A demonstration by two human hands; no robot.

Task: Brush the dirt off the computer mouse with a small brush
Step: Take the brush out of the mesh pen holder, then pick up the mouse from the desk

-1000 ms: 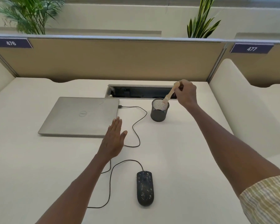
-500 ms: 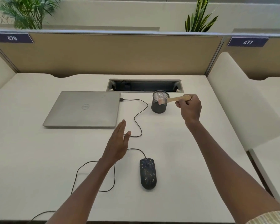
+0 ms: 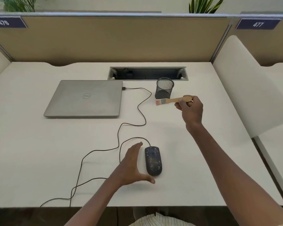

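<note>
So the right hand [image 3: 190,110] has pulled the brush [image 3: 173,100] out of the mesh cup [image 3: 164,88] and pinches its wooden handle mid-air, while the left hand [image 3: 131,165], fingers spread, has dropped beside the speckled mouse [image 3: 153,160] on the worktop [image 3: 39,152], so brushing looks imminent.

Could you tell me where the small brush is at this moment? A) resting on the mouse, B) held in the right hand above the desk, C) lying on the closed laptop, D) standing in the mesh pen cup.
B: the right hand grips the wooden handle of the brush, bristles pointing toward the laptop, in front of the mesh cup and well away from the mouse.
</note>
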